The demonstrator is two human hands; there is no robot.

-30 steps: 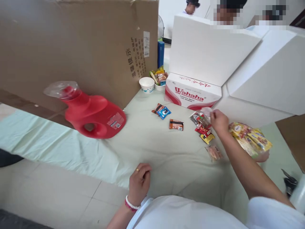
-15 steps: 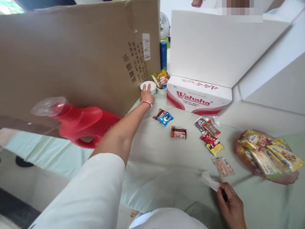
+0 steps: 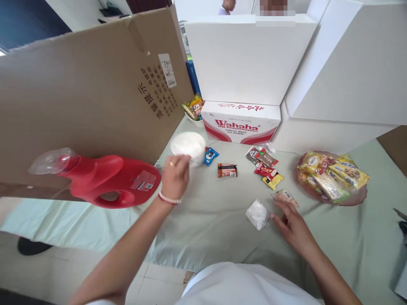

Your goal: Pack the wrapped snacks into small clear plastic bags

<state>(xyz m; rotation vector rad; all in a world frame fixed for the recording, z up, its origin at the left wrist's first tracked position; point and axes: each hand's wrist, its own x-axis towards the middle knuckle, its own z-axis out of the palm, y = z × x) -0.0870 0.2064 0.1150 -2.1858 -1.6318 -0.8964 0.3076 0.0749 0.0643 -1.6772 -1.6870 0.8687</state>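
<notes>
My left hand [image 3: 176, 177] grips the near rim of a white bowl [image 3: 188, 144], which is slightly blurred and sits in front of the big cardboard sheet. My right hand [image 3: 291, 220] has its fingers apart over a pinkish snack packet [image 3: 287, 197], its fingertips at the packet's near edge. Just left of that hand lies a white, crinkled packet [image 3: 257, 214] on the cloth. Beyond the bowl's right side is a blue wrapped snack [image 3: 210, 156], and a brown packet [image 3: 227, 170] lies farther right. Several small packets [image 3: 266, 158] are grouped toward the middle right.
A red jug [image 3: 111, 178] lies on its side at the left against the cardboard sheet [image 3: 95, 93]. A Wahaha box [image 3: 241, 123] stands at the back, beside a filled snack bowl [image 3: 195, 123]. On the right is a glass dish [image 3: 356, 199] of snacks.
My left hand has brought the white bowl nearer from beside the snack bowl. My right hand has let go of the white packet and moved to the pinkish packet. The view has shifted.
</notes>
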